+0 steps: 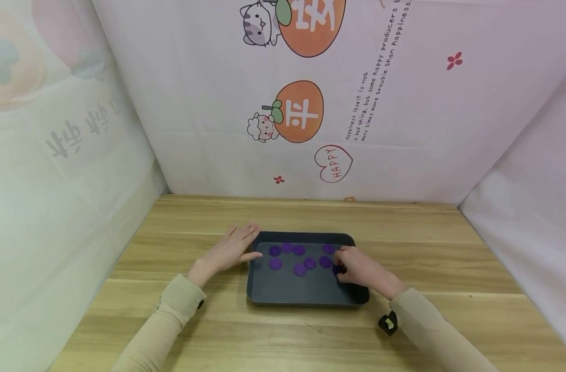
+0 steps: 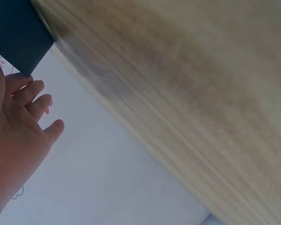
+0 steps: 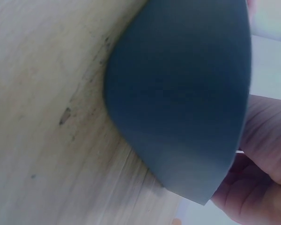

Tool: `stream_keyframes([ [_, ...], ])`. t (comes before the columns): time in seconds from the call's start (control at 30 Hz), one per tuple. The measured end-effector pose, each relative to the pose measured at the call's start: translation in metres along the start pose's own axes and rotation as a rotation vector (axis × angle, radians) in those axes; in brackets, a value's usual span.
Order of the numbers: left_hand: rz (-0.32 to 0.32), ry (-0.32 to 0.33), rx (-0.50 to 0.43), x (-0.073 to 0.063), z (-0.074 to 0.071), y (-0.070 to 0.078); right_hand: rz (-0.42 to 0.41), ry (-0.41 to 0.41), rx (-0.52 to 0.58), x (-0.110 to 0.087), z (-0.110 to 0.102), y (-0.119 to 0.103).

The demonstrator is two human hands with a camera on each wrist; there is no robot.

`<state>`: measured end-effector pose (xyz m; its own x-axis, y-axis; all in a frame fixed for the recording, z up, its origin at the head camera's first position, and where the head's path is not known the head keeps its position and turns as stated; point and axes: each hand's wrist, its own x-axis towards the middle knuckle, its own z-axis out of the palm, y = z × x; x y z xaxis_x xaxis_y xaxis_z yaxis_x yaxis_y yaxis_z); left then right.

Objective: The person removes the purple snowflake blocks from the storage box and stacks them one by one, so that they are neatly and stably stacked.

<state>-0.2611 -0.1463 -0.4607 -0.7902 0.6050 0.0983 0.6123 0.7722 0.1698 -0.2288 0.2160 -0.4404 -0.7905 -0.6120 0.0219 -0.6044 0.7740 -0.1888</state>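
Note:
A dark grey tray [image 1: 294,292] lies on the wooden table with several flat purple notched discs [image 1: 300,269] scattered over its upper half. My left hand [image 1: 231,249] rests at the tray's left rim, fingers extended and thumb reaching over the edge. In the left wrist view its fingers [image 2: 39,107] touch the tray's corner [image 2: 18,37]. Inside the tray's right side, my right hand [image 1: 361,266] pinches a purple disc [image 1: 337,269], mostly hidden by the fingers. The tray wall [image 3: 178,93] hides this grip in the right wrist view, where part of the hand [image 3: 257,187] shows behind it.
The wooden table [image 1: 208,330] extends around the tray on all sides. White printed cloth [image 1: 208,129] hangs behind it, with more white cloth at the left and right. A small black object [image 1: 387,323] with a yellowish patch is beside the right sleeve.

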Motion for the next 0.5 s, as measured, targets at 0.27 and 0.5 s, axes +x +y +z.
stream_keyframes([
  [0.27, -0.008, 0.000, 0.016, 0.0000, -0.0009, 0.0011, -0.004, 0.018, -0.004, -0.0006, -0.0007, -0.0003],
  [0.5, -0.010, -0.005, 0.021, 0.0004, -0.0004, 0.0012, -0.013, 0.020, -0.001, -0.0003, 0.0002, -0.0003],
])
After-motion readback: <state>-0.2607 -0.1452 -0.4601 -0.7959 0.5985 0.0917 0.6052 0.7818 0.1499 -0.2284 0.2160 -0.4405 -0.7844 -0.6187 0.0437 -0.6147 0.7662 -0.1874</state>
